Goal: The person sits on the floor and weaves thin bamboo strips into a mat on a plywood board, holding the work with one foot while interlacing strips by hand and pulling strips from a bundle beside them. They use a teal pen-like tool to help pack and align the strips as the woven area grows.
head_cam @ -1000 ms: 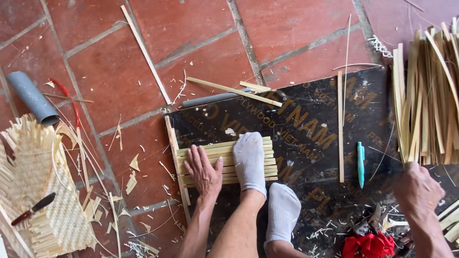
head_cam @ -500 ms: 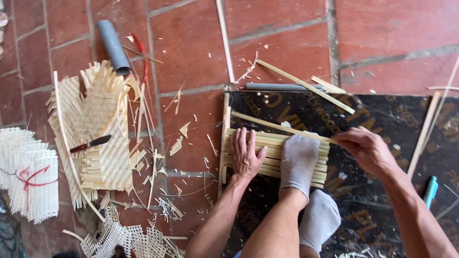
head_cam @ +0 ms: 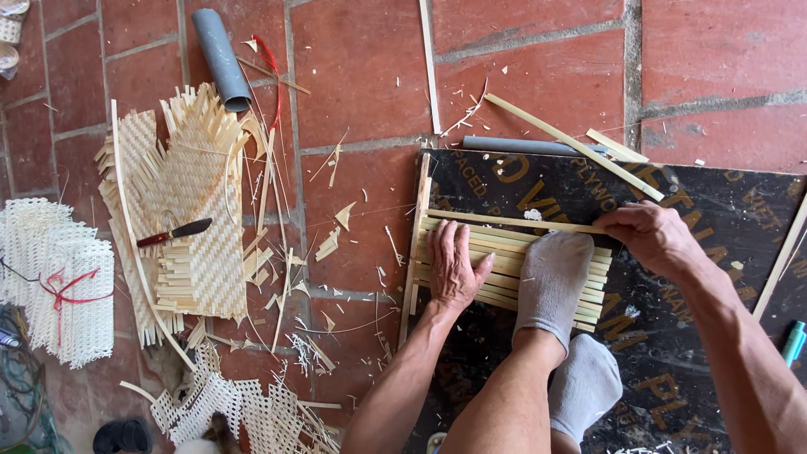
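Observation:
A row of pale bamboo strips [head_cam: 496,261] lies side by side on a black plywood board [head_cam: 714,202]. My left hand [head_cam: 454,267] presses flat on the left end of the row, fingers spread. My right hand [head_cam: 651,238] pinches the right end of a single long bamboo strip [head_cam: 513,222] laid along the top of the row. A foot in a grey sock [head_cam: 552,282] stands on the middle of the strips, and a second socked foot [head_cam: 586,385] rests behind it on the board.
Woven bamboo mats [head_cam: 189,210] with a red-handled knife [head_cam: 174,233] lie on the red tile floor at left. White mesh pieces [head_cam: 63,277] tied with red string sit further left. A grey tube [head_cam: 220,57], loose strips and shavings scatter about.
My right hand came from the far right with one strip and now holds it along the top of the row. The view shifted left. My left hand stays on the strips.

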`<state>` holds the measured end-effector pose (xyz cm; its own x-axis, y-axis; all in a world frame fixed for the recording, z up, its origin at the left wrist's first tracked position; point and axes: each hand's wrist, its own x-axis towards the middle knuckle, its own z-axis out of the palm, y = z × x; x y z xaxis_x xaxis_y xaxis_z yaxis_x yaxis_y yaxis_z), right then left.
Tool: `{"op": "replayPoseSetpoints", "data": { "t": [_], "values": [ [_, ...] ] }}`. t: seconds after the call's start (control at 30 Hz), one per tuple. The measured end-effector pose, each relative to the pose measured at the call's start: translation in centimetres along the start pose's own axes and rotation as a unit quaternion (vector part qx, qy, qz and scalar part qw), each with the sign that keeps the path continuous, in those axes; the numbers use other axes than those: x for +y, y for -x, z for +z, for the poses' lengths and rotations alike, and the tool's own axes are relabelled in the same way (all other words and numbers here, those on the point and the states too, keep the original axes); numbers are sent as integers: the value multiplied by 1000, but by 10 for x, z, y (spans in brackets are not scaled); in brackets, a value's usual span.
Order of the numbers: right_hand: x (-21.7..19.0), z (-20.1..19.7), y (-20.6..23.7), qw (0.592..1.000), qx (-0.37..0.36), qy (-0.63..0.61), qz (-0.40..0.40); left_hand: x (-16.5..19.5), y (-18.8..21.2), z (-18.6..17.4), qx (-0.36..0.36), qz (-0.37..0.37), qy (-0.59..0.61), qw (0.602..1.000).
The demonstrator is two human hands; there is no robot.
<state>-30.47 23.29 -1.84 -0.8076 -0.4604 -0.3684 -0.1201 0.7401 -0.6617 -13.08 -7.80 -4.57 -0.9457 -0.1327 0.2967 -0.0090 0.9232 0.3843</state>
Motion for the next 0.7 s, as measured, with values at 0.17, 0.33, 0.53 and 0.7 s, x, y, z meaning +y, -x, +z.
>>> {"op": "replayPoseSetpoints", "data": {
  "t": [0.17,0.33,0.53,0.7],
  "values": [
    [-8,6,-4,990,39,121,-65,2,1,-1,-9,-9,-3,1000],
    [-8,11,0,979,77,153,-113,4,4,-2,-61,-21,-3,998],
    [-16,18,23,963,186,129,-144,8,3,-4,-49,-2,3,999],
    [-28,21,47,974,144,156,-82,14,8,-8,-59,-20,1,998]
  ]
}}
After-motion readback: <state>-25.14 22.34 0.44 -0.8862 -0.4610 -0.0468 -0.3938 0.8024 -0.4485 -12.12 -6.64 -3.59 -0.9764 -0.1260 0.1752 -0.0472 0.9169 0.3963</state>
